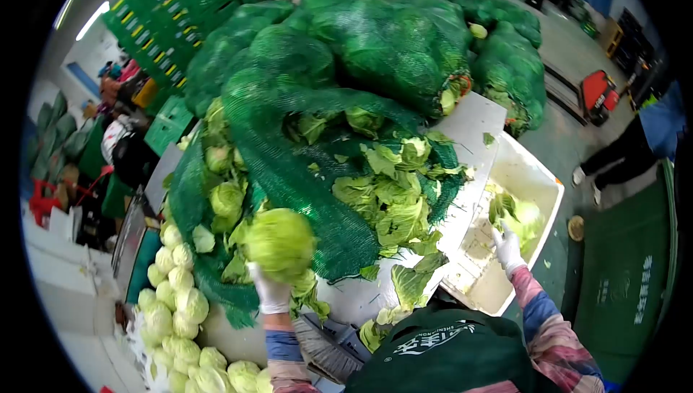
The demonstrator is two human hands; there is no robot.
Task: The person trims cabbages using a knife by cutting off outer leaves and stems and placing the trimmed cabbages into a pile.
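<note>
A round green cabbage, slightly blurred, rests in my gloved left hand, which grips it from below. It is held up over the green mesh net spread across the table. Over on the right, my gloved right hand reaches above the white bin with fingers apart. Pale green cabbage leaves appear just beyond those fingertips, inside the bin. Loose outer leaves lie heaped on the net between my hands, and a torn leaf sits nearer my apron.
Trimmed cabbages are piled at the left. Full green net sacks stand at the back. A grey brush lies beside my apron. Green crates are stacked behind. A large green bin, a person and a red pallet jack are right.
</note>
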